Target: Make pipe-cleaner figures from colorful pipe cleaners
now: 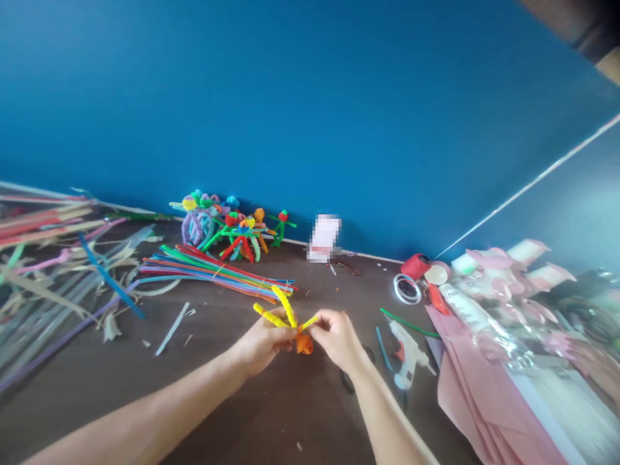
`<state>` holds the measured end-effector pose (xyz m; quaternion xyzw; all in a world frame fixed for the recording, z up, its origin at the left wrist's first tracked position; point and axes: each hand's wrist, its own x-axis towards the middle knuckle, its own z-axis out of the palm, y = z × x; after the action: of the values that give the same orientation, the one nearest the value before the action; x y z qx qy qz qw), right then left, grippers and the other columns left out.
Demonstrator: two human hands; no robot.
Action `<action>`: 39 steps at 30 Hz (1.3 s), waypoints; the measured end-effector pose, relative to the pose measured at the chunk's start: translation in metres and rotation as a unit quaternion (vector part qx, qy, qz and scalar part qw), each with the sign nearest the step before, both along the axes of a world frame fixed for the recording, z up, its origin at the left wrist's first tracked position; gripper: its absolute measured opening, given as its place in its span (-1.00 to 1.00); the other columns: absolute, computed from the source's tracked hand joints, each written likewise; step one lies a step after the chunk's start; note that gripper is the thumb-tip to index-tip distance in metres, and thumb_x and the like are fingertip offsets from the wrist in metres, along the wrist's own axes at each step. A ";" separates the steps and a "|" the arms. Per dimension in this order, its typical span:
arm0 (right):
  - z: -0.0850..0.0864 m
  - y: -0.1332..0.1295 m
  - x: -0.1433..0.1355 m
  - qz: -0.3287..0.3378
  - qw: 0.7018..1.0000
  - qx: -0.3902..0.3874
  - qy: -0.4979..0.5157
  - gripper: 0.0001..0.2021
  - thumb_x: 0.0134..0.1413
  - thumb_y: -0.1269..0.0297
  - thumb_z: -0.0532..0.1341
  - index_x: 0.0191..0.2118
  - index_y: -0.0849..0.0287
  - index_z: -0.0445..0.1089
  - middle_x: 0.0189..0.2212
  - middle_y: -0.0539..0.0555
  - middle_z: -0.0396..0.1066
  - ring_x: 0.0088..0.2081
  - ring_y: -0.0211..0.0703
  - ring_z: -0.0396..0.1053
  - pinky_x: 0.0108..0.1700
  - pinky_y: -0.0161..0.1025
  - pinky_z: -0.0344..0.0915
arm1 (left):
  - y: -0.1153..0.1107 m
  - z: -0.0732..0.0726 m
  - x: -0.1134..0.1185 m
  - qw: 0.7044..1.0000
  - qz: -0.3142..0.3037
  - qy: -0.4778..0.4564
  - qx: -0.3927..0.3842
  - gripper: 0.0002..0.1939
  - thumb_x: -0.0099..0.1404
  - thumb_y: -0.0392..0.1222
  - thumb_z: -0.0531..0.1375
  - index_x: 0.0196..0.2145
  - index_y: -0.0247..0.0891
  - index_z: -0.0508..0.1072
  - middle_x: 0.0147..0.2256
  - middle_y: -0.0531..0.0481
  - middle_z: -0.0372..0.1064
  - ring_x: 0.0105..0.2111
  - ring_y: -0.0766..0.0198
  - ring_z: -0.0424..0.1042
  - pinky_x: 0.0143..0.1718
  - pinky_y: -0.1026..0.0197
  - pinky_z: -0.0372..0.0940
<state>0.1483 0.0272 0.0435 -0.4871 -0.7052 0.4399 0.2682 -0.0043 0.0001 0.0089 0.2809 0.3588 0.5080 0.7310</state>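
My left hand (261,345) and my right hand (336,337) meet over the middle of the brown table (232,413), both closed around one small pipe-cleaner figure (290,323). The left fingers are curled shut on its yellow limbs, which stick up and away from my knuckles. The right thumb and fingertips pinch a short yellow end, and just beneath them sits the figure's orange ball, touching both hands as far as I can tell; the picture is soft there.

Beyond my left hand lies a bundle of straight coloured pipe cleaners (217,271), and farther off, against the blue wall (310,97), stands a cluster of finished figures (232,226). Well out to the left of my left arm spreads a litter of paper strips (53,271). Just right of my right hand lies a white glue gun (409,354), with a green pipe cleaner (407,324) beyond it. Farther right are a red spool (415,265) and a heap of pink sheets (475,387).
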 end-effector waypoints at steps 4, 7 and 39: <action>0.001 -0.009 -0.004 -0.022 0.998 0.033 -0.043 -0.83 -0.08 0.37 0.07 -0.50 0.22 0.40 -0.59 -0.01 0.39 -0.51 -0.27 0.31 -0.45 -0.40 0.17 | -0.002 0.003 0.002 0.999 0.000 0.047 0.007 -0.77 -0.10 -0.27 0.22 -0.45 -0.31 0.26 -0.58 0.10 0.27 -0.59 0.40 0.27 -0.60 0.37 0.10; 0.005 -0.016 -0.002 -0.025 0.993 0.076 -0.090 -0.81 -0.03 0.35 0.05 -0.48 0.20 0.40 -0.57 -0.01 0.41 -0.51 -0.27 0.33 -0.45 -0.40 0.17 | -0.002 0.004 0.005 0.996 0.007 0.083 0.042 -0.81 -0.07 -0.27 0.20 -0.45 -0.31 0.26 -0.57 0.09 0.27 -0.56 0.38 0.28 -0.59 0.36 0.11; 0.044 -0.017 0.029 0.144 0.974 -0.153 0.084 -0.89 -0.18 0.28 0.19 -0.56 0.21 0.34 -0.70 -0.12 0.20 -0.64 -0.40 0.10 -0.58 -0.43 0.01 | -0.017 0.066 -0.002 0.945 -0.222 0.186 0.153 -0.79 -0.13 -0.24 0.24 -0.50 -0.31 0.28 -0.54 0.07 0.25 -0.57 0.39 0.25 -0.54 0.34 0.13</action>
<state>0.1769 0.0105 0.0879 -0.3774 -0.6674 0.6156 0.1824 -0.0063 -0.0172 0.0750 0.5517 0.3345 0.3201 0.6937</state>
